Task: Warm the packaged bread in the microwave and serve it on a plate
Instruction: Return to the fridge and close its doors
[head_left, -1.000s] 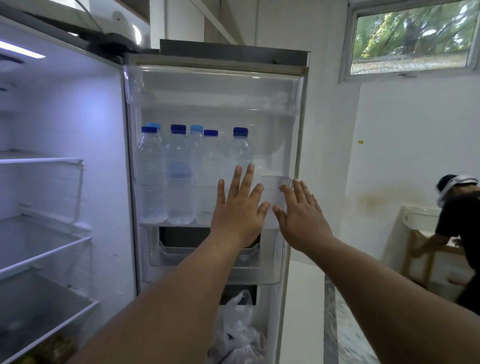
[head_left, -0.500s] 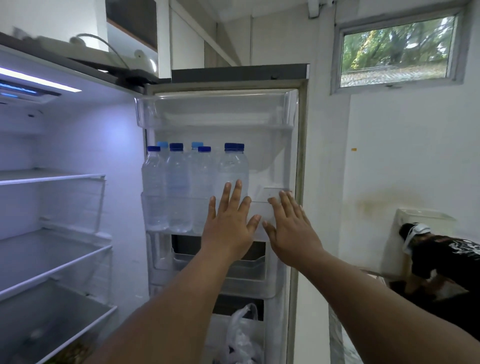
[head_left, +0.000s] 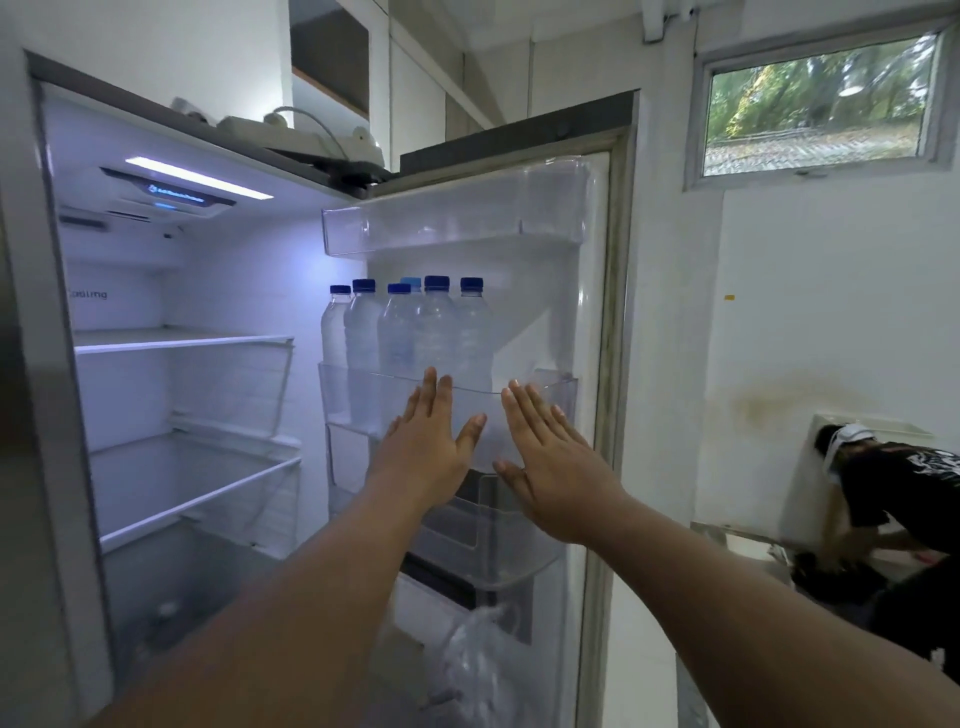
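The fridge door (head_left: 597, 322) stands open in front of me. My left hand (head_left: 428, 441) and my right hand (head_left: 548, 467) are both flat and open, palms toward the clear door shelf (head_left: 550, 384) that holds several water bottles (head_left: 415, 338) with blue caps. Neither hand holds anything. Whether the palms touch the shelf I cannot tell. A crumpled clear plastic bag (head_left: 478, 660) sits in the lowest door bin; its contents are not discernible. No packaged bread, microwave or plate shows.
The lit fridge interior (head_left: 182, 389) with glass shelves opens at the left. A power strip (head_left: 311, 135) lies on the fridge top. At the right a person in a black shirt (head_left: 904, 499) bends low by a white wall under a window (head_left: 815, 104).
The door has swung further toward the fridge body and my view has shifted left and up. Both hands stay flat against the bottle shelf. The person at right has bent lower.
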